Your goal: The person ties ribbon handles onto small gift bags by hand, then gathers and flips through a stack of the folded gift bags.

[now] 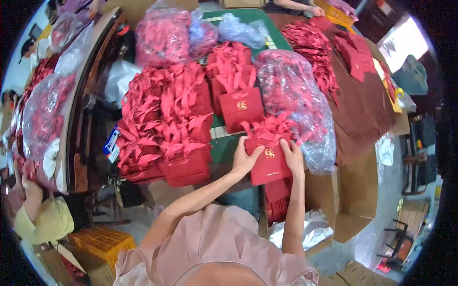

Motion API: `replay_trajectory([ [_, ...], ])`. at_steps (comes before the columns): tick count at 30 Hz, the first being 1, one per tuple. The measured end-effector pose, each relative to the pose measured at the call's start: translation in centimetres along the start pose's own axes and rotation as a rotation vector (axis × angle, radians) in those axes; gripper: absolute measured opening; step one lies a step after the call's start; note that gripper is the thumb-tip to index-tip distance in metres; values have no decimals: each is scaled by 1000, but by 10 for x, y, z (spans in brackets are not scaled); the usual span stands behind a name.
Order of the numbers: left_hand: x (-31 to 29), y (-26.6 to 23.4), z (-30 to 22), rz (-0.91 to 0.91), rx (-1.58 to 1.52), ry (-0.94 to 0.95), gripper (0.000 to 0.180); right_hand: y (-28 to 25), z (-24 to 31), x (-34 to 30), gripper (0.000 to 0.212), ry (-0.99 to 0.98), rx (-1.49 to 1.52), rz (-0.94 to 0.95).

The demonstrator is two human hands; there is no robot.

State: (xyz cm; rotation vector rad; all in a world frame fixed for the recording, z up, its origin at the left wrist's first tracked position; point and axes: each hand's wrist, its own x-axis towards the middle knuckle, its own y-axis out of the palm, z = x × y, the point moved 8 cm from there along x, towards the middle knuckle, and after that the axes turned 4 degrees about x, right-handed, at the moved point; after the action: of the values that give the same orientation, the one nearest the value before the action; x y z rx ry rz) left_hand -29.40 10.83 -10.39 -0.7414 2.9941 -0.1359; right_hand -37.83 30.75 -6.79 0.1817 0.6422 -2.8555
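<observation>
Between both hands, at the near table edge, is a small bundle of red gift bags (270,167) with pink-red ribbon handles and a gold mark on the front one. My left hand (244,158) grips its left side, thumb across the front. My right hand (293,157) clasps the right side, thumb near the top corner. The fingers behind the bags are hidden. Just beyond stands another group of red bags (241,108), upright with ribbons on top. To the left, several rows of red bags (187,168) stand packed together, ribbons upward.
Right of my hands lies a clear plastic sack (296,86) of red pieces; another sack (162,35) is farther back. An open cardboard box (355,200) stands below right, near more red bags (277,209). A brown-covered table (362,112) is at right. Other people work around the tables.
</observation>
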Motion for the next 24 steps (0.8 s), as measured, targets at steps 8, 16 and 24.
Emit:
replay_trajectory([
  [8, 5, -3, -13, 56, 240, -87, 56, -1, 38, -14, 48, -80, -368, -177],
  [16, 0, -8, -29, -72, 560, 29, 82, -7, 23, -9, 57, -29, -375, -162],
  [24, -6, -8, -40, -104, 337, -38, 84, -12, 23, -13, 62, 36, -100, -41],
])
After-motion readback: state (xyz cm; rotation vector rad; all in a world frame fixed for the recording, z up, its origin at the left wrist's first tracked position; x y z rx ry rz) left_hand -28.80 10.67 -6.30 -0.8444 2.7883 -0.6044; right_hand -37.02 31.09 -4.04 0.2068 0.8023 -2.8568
